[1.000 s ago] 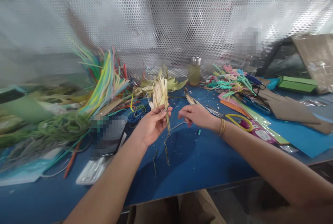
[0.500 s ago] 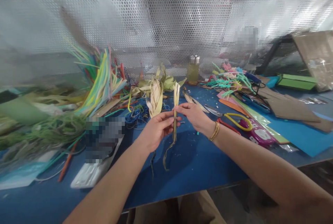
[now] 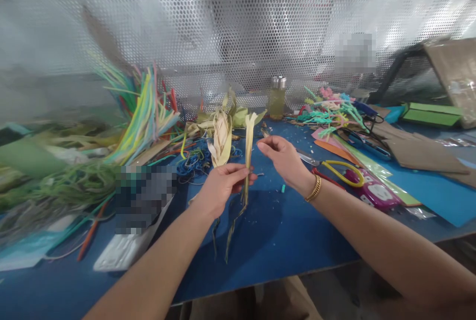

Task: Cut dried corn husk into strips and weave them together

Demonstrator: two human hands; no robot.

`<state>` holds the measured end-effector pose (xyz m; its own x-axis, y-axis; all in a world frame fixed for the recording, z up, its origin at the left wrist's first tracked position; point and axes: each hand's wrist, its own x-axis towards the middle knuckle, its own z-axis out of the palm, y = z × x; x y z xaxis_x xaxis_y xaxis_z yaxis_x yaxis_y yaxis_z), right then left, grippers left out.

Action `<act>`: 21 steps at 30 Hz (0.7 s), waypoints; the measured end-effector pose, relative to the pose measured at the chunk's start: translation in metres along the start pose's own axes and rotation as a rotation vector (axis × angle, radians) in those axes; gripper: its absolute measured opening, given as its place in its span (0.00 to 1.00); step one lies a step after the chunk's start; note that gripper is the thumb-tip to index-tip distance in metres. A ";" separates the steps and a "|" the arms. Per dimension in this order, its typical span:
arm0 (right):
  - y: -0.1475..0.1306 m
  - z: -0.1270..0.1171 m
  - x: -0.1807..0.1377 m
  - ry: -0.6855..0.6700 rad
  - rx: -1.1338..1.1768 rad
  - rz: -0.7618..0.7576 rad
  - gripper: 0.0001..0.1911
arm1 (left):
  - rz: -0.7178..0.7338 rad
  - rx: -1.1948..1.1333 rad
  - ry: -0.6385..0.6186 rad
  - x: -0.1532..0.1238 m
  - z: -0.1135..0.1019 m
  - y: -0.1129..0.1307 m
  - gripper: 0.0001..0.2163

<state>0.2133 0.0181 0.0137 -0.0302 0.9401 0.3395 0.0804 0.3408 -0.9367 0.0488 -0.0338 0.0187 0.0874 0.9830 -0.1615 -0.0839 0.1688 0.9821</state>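
My left hand (image 3: pixel 225 184) is closed round a thin bundle of pale dried husk strips (image 3: pixel 249 136), which stands upright with dark, thin tails hanging below the fingers. Just to the right, apart from the bundle, my right hand (image 3: pixel 284 159) is closed, thumb against fingertips; what it pinches, if anything, I cannot make out. A plaited-looking piece of dried husk (image 3: pixel 222 136) is just left of the bundle, behind my left hand. More loose husk leaves (image 3: pixel 240 116) lie at the back. Scissors with yellow handles (image 3: pixel 344 171) lie right of my right wrist, their blades partly hidden by it.
Blue tangled string (image 3: pixel 193 161) and a heap of green cord (image 3: pixel 80 181) lie left. Colourful strips (image 3: pixel 145 112) stand in a bunch behind them. A bottle (image 3: pixel 277 98) stands before the perforated metal screen (image 3: pixel 253 37). Plastic sprigs (image 3: pixel 330 109) and cardboard (image 3: pixel 412 154) lie right.
My right hand has let go of the husk bundle and moved a little right, away from it. My left hand keeps its hold. The view has shifted slightly.
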 end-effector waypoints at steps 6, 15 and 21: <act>-0.001 -0.001 -0.004 -0.017 -0.120 -0.050 0.14 | 0.048 0.104 0.014 -0.003 0.008 -0.003 0.05; -0.007 0.002 -0.009 -0.010 0.046 -0.077 0.11 | -0.072 -0.188 -0.045 0.000 0.006 -0.006 0.06; -0.008 0.001 -0.011 0.012 0.051 -0.102 0.15 | -0.079 -0.339 -0.040 0.001 0.005 -0.004 0.04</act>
<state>0.2123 0.0050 0.0178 -0.0240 0.9006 0.4339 0.0262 0.4345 -0.9003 0.0543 -0.0339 0.0156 0.1450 0.9635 -0.2249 -0.3993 0.2650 0.8777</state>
